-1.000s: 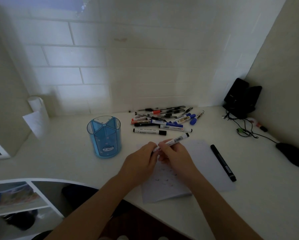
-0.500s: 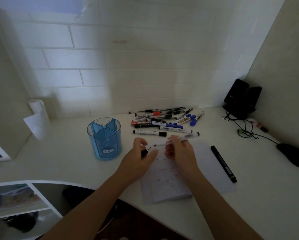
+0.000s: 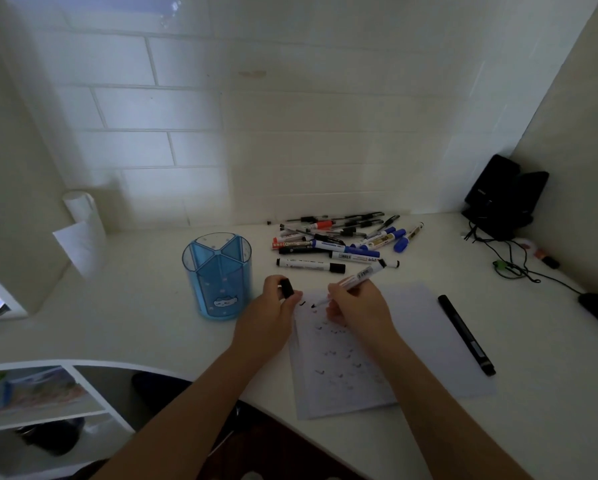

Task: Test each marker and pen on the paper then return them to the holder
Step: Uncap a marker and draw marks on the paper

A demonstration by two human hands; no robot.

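Behind the paper, a pile of markers lies beside the holder.

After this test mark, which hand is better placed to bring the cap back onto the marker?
Left, probably. The left hand pinches the black cap just beside the tip of the marker, while the right hand grips it, tip at the paper.

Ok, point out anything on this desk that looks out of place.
The pens and markers lie in a crisscrossed heap by the wall, while the blue holder looks empty. One black marker lies apart, along the right edge of the paper. Nothing spilled or damaged.
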